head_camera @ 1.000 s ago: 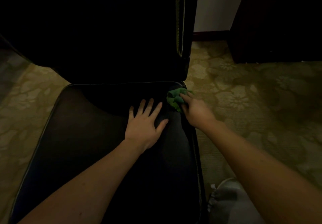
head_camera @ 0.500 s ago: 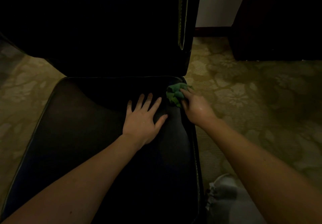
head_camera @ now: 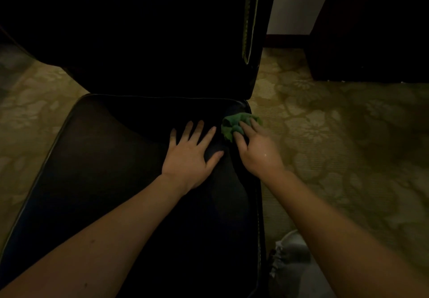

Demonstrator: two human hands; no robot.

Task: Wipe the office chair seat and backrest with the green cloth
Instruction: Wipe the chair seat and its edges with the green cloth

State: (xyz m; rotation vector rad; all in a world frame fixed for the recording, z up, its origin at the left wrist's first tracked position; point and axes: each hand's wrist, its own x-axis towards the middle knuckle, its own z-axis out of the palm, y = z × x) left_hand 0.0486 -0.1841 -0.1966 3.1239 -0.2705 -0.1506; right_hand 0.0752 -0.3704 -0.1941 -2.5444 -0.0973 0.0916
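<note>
Seen in dim light from the head view: a black padded leather office chair seat point(head_camera: 130, 181) filling the lower left, with the black upright backrest point(head_camera: 139, 31) rising at 12 o'clock. Left hand point(head_camera: 189, 154) laid flat on the seat just right of centre, palm down, fingers spread and pointing toward 12 o'clock, grip released and grasping nothing. Right hand point(head_camera: 256, 149) set just beside it at 3 o'clock, over the seat's right edge, fingertips pressed onto a crumpled green cloth point(head_camera: 234, 123); grip bent over the cloth from above, though whether truly clenched around it could not be told from this angle. Cloth bunched at the seat's far right corner, at about 1 o'clock from the left hand, touching the seat where it met the foot of the backrest. Both bare forearms stretched in from 6 o'clock. Patterned beige floral carpet point(head_camera: 336, 135) spread at 3 o'clock and 9 o'clock of the chair, with dark wooden furniture point(head_camera: 371, 31) standing at 2 o'clock.
</note>
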